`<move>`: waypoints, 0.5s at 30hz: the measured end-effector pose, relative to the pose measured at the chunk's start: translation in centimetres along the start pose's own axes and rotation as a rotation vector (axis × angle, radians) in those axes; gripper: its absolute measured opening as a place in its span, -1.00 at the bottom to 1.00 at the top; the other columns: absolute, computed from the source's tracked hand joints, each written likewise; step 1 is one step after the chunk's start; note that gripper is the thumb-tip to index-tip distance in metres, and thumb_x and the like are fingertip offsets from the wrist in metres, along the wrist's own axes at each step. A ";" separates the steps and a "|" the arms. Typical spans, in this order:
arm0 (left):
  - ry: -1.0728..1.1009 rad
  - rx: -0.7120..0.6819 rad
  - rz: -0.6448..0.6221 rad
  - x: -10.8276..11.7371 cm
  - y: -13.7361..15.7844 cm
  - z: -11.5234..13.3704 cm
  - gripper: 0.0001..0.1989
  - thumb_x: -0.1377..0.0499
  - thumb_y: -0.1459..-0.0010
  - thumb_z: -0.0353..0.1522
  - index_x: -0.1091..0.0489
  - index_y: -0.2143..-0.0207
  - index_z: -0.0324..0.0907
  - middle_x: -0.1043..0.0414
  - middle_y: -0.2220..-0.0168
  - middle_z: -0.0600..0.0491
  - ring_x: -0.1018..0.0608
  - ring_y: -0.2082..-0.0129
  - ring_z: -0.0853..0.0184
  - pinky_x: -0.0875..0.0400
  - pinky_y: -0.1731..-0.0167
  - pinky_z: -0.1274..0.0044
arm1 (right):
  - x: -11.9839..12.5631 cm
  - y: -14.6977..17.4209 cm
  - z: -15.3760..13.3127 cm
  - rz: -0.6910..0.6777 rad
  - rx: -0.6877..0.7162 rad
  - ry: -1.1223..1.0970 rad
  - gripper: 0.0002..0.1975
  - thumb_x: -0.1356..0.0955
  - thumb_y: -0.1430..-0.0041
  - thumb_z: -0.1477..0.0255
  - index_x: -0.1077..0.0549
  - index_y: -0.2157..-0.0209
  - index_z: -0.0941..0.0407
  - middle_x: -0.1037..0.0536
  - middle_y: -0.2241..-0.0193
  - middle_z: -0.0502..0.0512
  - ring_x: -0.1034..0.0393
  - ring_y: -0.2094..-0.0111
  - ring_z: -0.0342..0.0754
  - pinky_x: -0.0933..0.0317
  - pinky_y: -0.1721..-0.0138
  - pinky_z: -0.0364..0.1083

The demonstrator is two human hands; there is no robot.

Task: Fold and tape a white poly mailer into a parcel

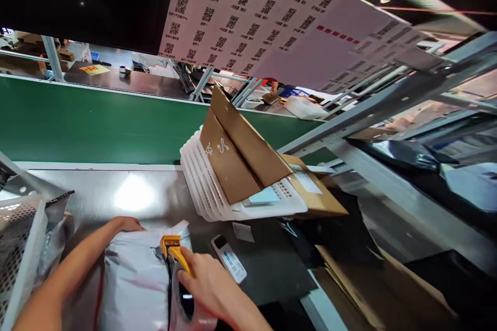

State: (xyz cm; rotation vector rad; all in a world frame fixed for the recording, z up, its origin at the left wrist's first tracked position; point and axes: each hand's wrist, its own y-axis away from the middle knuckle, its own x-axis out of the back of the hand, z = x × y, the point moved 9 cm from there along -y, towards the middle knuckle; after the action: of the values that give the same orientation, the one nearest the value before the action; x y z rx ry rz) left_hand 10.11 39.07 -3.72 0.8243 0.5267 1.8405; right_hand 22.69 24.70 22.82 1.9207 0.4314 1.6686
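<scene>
A white plastic mailer bag (134, 282) lies at the front of the metal bench. My left hand (130, 224) is closed on its far edge, with the fingers largely hidden. My right hand (205, 276) grips a yellow tape dispenser (175, 252), its head on the right part of the bag. Below that hand, a shiny clear rounded piece with a dark opening looks like the tape roll; it is partly covered. To the right of the hand lies a handheld device (229, 258) with a white label, near a small paper slip (243, 231).
Stacked white plastic baskets (204, 181) hold an open cardboard box (236, 160), with another carton (314, 186) alongside. A white perforated basket (23, 264) stands at left. Overhead hangs a QR-code board (248, 26); metal frame bars (361, 181) and flattened cardboard are at right.
</scene>
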 end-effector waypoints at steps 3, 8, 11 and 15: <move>0.019 -0.001 0.049 -0.8 1.1 0.2 -0.66 -0.18 -0.24 -0.14 -0.59 0.17 -0.20 -0.70 0.20 0.02 -0.70 0.15 0.18 -0.58 0.16 0.39 | -2.5 0.8 0.2 0.020 -0.052 0.012 -0.52 -0.22 -0.31 0.38 -0.44 -0.22 0.09 -0.67 0.08 0.35 -0.62 0.05 0.25 -0.34 0.09 0.05; -0.119 -0.091 0.326 2.1 4.9 4.2 -0.56 -0.13 -0.22 -0.31 -0.55 -0.09 -0.27 -0.58 -0.17 -0.15 -0.58 -0.17 0.06 -0.45 -0.20 0.34 | -4.8 1.2 -0.4 0.077 -0.042 -0.023 -0.51 -0.20 -0.32 0.45 -0.45 -0.22 0.15 -0.64 0.02 0.43 -0.61 0.00 0.28 -0.41 -0.01 0.10; -0.247 -0.198 0.482 2.5 8.7 7.9 -0.47 -0.08 -0.20 -0.42 -0.48 -0.21 -0.24 -0.38 -0.37 -0.17 -0.37 -0.39 0.08 -0.12 -0.45 0.31 | -5.1 1.0 -1.0 0.129 -0.023 -0.056 -0.47 -0.24 -0.28 0.50 -0.45 -0.25 0.20 -0.64 0.01 0.47 -0.61 0.00 0.30 -0.44 0.01 0.11; -0.481 -0.172 0.476 -4.4 13.5 8.6 -0.26 -0.19 -0.09 -0.35 -0.33 -0.37 -0.14 -0.10 -0.52 -0.15 -0.07 -0.54 -0.02 0.10 -0.51 0.07 | -5.1 1.0 -1.5 0.208 -0.044 -0.068 -0.44 -0.29 -0.26 0.52 -0.43 -0.28 0.24 -0.64 0.02 0.50 -0.63 0.04 0.30 -0.48 0.06 0.09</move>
State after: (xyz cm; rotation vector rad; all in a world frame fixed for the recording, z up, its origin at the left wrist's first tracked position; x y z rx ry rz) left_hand 9.24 29.61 9.87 1.3019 -0.1472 1.9750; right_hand 20.16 21.23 19.45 2.0407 0.1710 1.7195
